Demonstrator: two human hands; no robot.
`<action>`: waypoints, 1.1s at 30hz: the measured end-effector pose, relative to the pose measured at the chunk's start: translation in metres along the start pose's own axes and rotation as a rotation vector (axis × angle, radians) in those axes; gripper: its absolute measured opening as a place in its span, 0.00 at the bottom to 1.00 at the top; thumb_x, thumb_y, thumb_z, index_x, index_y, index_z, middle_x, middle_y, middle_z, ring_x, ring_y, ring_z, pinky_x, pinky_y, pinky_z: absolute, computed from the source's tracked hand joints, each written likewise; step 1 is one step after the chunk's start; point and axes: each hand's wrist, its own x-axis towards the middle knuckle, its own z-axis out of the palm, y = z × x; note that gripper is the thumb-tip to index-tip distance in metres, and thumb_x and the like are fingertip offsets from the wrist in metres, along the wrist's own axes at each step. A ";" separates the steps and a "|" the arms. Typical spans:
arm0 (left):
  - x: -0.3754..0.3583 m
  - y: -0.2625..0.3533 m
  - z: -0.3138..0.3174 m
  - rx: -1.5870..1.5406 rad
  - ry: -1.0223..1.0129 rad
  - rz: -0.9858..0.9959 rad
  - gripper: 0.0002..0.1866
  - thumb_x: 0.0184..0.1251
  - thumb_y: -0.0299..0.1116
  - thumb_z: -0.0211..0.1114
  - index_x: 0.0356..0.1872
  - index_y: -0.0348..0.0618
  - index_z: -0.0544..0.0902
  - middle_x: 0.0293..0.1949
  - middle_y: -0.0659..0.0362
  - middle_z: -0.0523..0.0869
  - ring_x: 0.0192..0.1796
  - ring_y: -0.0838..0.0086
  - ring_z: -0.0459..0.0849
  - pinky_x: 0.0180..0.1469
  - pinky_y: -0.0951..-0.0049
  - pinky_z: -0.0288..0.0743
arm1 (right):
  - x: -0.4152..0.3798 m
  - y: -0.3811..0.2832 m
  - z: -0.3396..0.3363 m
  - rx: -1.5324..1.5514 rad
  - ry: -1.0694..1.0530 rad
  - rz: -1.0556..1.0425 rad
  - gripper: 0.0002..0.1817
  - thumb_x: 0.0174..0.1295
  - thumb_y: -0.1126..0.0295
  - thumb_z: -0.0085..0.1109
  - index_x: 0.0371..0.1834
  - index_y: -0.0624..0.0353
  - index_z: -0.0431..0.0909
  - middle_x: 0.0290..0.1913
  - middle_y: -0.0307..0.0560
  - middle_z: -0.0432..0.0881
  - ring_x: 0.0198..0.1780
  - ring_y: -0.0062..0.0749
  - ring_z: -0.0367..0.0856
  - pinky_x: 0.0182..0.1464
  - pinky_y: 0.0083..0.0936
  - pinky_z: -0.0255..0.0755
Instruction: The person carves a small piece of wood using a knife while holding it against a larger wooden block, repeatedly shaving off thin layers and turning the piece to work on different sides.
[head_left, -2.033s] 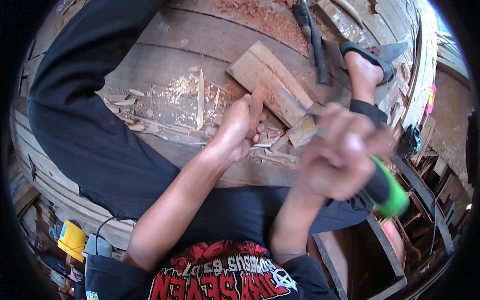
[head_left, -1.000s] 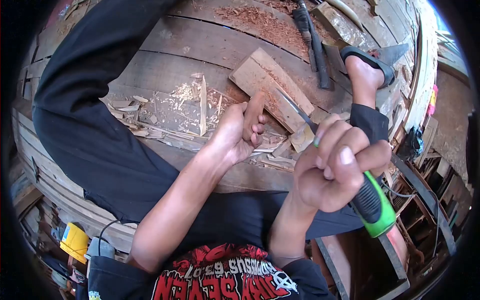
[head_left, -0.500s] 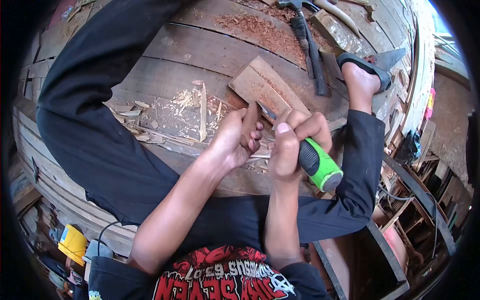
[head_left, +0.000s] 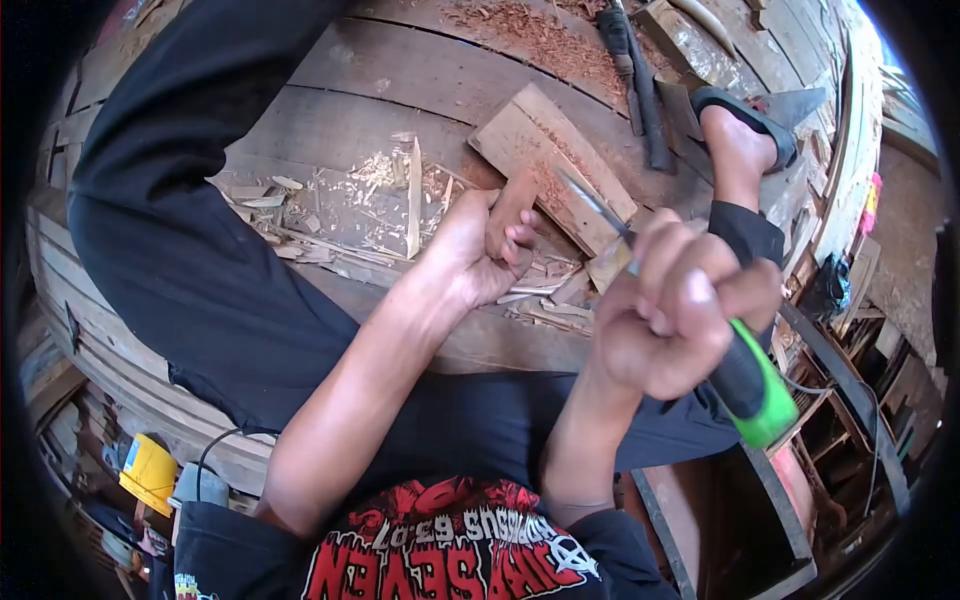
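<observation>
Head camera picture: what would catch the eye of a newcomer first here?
First the bright green and black handle of the chisel in the right hand, raised at the right with its blade pointing towards the middle. Next the left hand at the centre, holding a small wooden piece upright on the plank floor, with pale wood chips scattered to its left.

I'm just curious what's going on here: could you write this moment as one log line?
left hand: gripping wood piece upright on plank floor | right hand: raised, gripping green-handled knife | blade clear of wood | shavings beside
</observation>
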 end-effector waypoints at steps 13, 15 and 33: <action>0.011 0.006 0.006 -0.099 -0.085 -0.018 0.11 0.80 0.32 0.40 0.47 0.36 0.69 0.33 0.57 0.78 0.24 0.81 0.76 0.18 0.85 0.77 | -0.004 0.025 -0.001 -0.143 -0.086 0.074 0.13 0.58 0.81 0.54 0.27 0.54 0.59 0.20 0.34 0.64 0.23 0.17 0.62 0.25 0.20 0.59; 0.007 0.000 0.004 -0.129 -0.076 -0.034 0.12 0.80 0.32 0.40 0.48 0.35 0.70 0.34 0.57 0.78 0.25 0.80 0.78 0.19 0.84 0.79 | 0.002 0.011 0.005 -0.086 -0.060 0.011 0.14 0.58 0.82 0.54 0.26 0.54 0.59 0.20 0.34 0.63 0.23 0.16 0.62 0.24 0.20 0.58; 0.012 -0.005 0.005 0.015 -0.029 -0.012 0.10 0.80 0.34 0.43 0.45 0.42 0.73 0.30 0.63 0.80 0.23 0.86 0.77 0.19 0.89 0.75 | 0.004 0.023 0.000 -0.278 -0.120 0.003 0.08 0.62 0.71 0.51 0.28 0.54 0.63 0.18 0.33 0.61 0.17 0.17 0.57 0.24 0.21 0.57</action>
